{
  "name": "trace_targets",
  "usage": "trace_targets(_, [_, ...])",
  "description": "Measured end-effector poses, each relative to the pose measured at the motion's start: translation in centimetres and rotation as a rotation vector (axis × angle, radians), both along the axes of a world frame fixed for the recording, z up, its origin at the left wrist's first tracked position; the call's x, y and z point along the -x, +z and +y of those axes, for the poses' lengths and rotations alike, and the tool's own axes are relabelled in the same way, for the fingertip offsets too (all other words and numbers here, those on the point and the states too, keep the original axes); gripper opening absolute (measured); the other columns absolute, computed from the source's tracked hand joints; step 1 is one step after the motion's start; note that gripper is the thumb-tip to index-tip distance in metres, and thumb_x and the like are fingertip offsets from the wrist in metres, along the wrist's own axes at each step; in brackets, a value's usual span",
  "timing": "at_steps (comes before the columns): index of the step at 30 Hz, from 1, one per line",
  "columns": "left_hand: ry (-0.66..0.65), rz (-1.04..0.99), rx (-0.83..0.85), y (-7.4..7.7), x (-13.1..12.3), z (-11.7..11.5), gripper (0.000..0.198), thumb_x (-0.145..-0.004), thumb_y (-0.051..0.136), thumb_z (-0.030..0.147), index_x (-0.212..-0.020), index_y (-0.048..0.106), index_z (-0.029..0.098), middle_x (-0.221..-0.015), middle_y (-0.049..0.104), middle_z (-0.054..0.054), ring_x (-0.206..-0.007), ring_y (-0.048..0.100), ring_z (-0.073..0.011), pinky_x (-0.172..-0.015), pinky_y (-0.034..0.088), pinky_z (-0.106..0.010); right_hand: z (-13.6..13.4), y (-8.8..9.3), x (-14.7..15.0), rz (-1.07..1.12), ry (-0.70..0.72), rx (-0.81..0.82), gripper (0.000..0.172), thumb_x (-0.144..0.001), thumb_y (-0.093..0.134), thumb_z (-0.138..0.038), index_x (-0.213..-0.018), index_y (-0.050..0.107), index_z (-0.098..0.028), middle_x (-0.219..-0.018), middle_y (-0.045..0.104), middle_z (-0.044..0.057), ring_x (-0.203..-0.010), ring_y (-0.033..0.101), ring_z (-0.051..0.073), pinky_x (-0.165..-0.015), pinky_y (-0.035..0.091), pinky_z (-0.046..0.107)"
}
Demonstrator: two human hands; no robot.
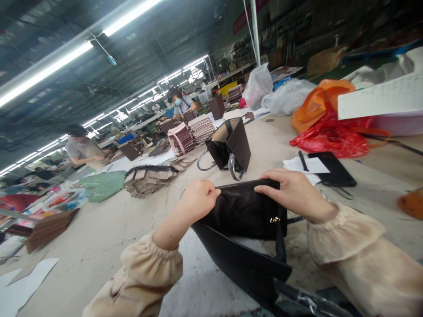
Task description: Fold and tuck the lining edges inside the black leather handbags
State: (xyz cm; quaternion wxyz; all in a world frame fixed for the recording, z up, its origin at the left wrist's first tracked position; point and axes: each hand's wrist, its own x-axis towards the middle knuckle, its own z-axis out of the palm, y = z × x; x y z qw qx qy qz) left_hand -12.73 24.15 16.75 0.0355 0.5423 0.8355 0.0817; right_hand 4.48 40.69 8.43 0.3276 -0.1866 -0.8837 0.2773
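Observation:
A black handbag [238, 255] lies tilted on the table in front of me, its dark lining showing and a plastic-wrapped handle at the near side. My left hand [200, 198] pinches the far edge of the bag at its left end. On the same edge, further right, my right hand [291, 191] grips with the thumb inside and the fingers over the outside. A small gold-coloured metal fitting [275, 219] shows below my right hand. Beyond the bag stands a brown handbag [243, 143], upright and gaping, with wrapped handles.
Stacked brown pieces [150, 179] and bundled panels [181, 138] lie ahead to the left. At right are a black tablet-like object [333, 168], a pen [303, 161], a red plastic bag [330, 140] and an orange bag [309, 108]. Two people [183, 105] work farther back.

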Motion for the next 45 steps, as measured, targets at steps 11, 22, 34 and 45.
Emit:
trace_targets(11, [0.007,0.075,0.017,0.1,-0.3,0.3,0.03,-0.082,0.054,0.026,-0.056,0.06,0.015,-0.065,0.062,-0.004,-0.06,0.051,-0.0139,-0.059,0.035,-0.027,-0.2,0.7,-0.6,-0.031,0.02,-0.064,0.019,-0.08,0.061,-0.041,-0.08,0.067,-0.024,-0.076,0.066,-0.001,-0.068,0.061,0.015,-0.066,0.044,0.027])
trace_targets(22, [-0.016,0.067,-0.012,-0.3,-1.2,-1.7,0.031,-0.085,0.05,0.026,-0.056,0.05,0.016,-0.065,0.058,-0.002,-0.063,0.054,-0.0137,-0.063,0.038,-0.025,-0.8,2.0,-2.1,-0.108,0.183,-0.133,0.022,-0.08,0.063,-0.042,-0.072,0.063,-0.021,-0.071,0.061,0.0,-0.065,0.055,0.015,-0.06,0.039,0.026])
trace_targets(34, [-0.139,0.031,-0.104,-0.7,-3.8,-8.5,0.025,-0.09,0.043,0.022,-0.067,0.052,0.016,-0.078,0.059,-0.005,-0.076,0.058,-0.0165,-0.072,0.044,-0.027,-7.7,3.2,-5.1,-0.151,0.115,-0.359,0.019,-0.085,0.06,-0.035,-0.098,0.065,-0.022,-0.09,0.065,0.004,-0.086,0.059,0.02,-0.083,0.043,0.034])
trace_targets(45, [-0.194,0.045,-0.125,-0.9,-4.7,-10.4,0.023,-0.091,0.042,0.022,-0.074,0.055,0.015,-0.081,0.059,-0.006,-0.076,0.057,-0.0173,-0.072,0.045,-0.028,-14.5,4.5,-3.5,-0.304,-0.003,-0.35,0.02,-0.091,0.05,-0.034,-0.083,0.064,-0.022,-0.078,0.063,0.002,-0.077,0.057,0.017,-0.073,0.04,0.03])
